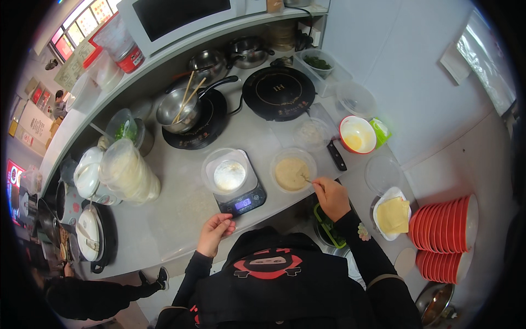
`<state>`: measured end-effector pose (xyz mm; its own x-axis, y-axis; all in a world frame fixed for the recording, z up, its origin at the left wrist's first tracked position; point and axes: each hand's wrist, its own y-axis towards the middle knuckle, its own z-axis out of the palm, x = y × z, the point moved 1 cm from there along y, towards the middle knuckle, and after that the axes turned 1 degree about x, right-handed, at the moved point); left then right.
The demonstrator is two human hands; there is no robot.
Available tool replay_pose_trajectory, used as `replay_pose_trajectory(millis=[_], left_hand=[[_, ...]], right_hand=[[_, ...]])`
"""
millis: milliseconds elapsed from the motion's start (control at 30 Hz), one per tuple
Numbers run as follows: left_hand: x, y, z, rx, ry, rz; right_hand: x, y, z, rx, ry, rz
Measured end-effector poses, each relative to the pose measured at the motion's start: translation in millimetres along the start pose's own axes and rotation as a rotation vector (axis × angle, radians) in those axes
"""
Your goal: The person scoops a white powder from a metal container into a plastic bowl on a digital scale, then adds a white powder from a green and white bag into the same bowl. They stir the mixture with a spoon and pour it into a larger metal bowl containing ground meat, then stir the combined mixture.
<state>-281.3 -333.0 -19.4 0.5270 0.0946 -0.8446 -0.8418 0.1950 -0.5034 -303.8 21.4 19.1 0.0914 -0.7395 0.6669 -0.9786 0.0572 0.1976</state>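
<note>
My right hand (pixel 332 198) grips a thin metal utensil (pixel 307 179), its tip in a round clear plastic tub (pixel 314 167) of pale beige paste (pixel 289 173). Whether it is a spoon or a fork is unclear. Left of that tub, a black digital kitchen scale (pixel 255 190) with a lit display carries another clear plastic tub (pixel 209 164), and a bright, pale round bottom shows inside it. My left hand (pixel 215 232) is by the scale's front left corner, fingers curled and thumb against them, with nothing visible in it.
A black-handled knife (pixel 337 156) lies behind the paste tub, beside a red-rimmed bowl (pixel 358 134). Two induction cookers (pixel 278 92) stand behind; a saucepan (pixel 172 107) with chopsticks sits on one. Stacked clear tubs (pixel 131 172) are left, red bowls (pixel 441 224) right. Another person (pixel 94 294) stands at left.
</note>
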Motion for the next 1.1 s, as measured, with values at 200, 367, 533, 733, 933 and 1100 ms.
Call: replay_pose_trajectory(millis=[200, 367, 533, 733, 933, 1100], left_hand=[[3.4, -0.5, 1.5, 0.024, 0.015, 0.007], [5.0, -2.4, -0.5, 0.003, 0.002, 0.004], [7.1, -3.0, -2.8, 0.011, -0.001, 0.017], [5.7, -2.6, -1.8, 0.009, -0.002, 0.007], [7.3, -4.3, -2.2, 0.005, -0.013, 0.003], [7.6, -5.8, -4.6, 0.021, -0.01, 0.031]], right_hand=[[-8.0, 7.9, 5.3, -0.09, 0.186, -0.04], [-24.7, 4.2, 7.3, 0.021, 0.458, 0.124], [-37.7, 0.6, 15.1, -0.009, 0.701, 0.315], [-43.9, -2.6, 23.4, 0.025, 0.741, 0.359], [-43.5, -1.1, 22.2, -0.027, 0.731, 0.347], [-35.4, 2.4, 19.7, -0.085, 0.686, 0.273]])
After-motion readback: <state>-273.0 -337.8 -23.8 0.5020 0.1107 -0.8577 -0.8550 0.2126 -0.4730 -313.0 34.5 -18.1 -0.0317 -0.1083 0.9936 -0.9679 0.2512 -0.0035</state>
